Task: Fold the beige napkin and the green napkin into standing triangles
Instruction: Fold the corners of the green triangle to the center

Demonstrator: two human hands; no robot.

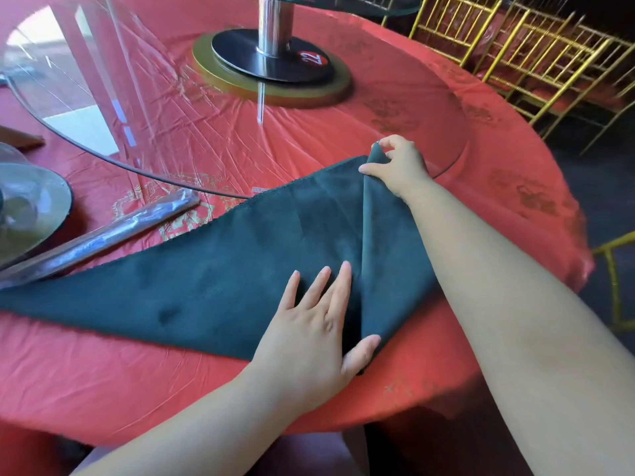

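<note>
The dark green napkin [213, 269] lies flat on the red tablecloth as a long triangle, its left tip reaching the frame's left edge. Its right part is folded up and over toward the far point. My left hand [319, 321] presses flat on the cloth beside the fold line, fingers straight, thumb at the near edge. My right hand [398, 166] pinches the folded corner at the far tip, by the rim of the glass turntable. No beige napkin shows in this view.
A glass turntable [103, 108] on a steel post with a black and gold base [275, 63] covers the table's middle. A wrapped silvery roll [103, 235] and a glass plate stack [31, 207] lie at left. Gold chairs [536, 53] stand at far right.
</note>
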